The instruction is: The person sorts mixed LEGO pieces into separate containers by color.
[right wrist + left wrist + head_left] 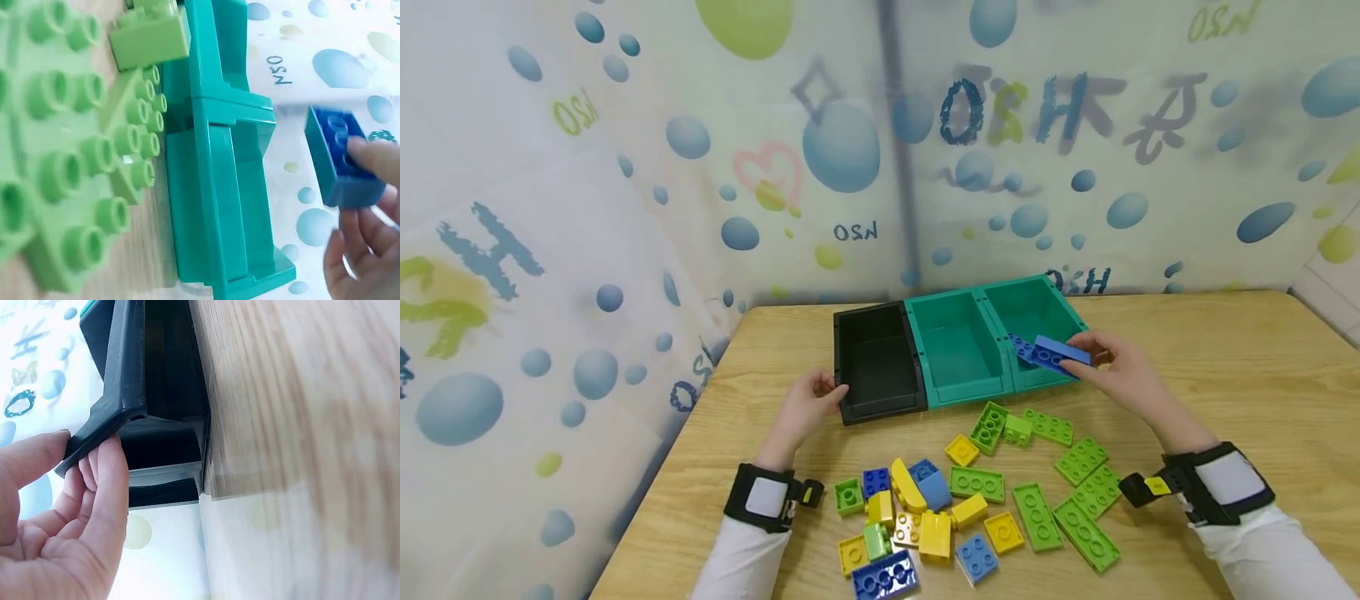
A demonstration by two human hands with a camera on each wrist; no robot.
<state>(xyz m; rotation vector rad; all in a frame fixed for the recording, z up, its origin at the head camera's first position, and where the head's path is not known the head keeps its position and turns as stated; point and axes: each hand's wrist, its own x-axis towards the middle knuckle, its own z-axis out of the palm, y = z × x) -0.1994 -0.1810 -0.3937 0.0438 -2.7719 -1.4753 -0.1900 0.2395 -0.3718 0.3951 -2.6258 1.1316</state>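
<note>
My left hand (808,407) pinches the near-left rim of the black bin (880,404) between thumb and fingers; the left wrist view shows the lip (94,434) in that grip. Beside the black bin, two teal bins (931,358) stand in a row with it. My right hand (1120,371) holds a blue building brick (1062,353) over the front of the right-hand teal bin (1037,385). In the right wrist view, the brick's (350,190) hollow underside shows, the thumb on it. Another studded blue brick (1021,347) shows just left of it, overlapping that bin.
Several green bricks (1037,517) lie on the wooden table (1225,375) in front of the teal bins. Left of them are yellow bricks (936,535) and blue bricks (977,558), loosely scattered. A patterned curtain (880,208) hangs behind the table.
</note>
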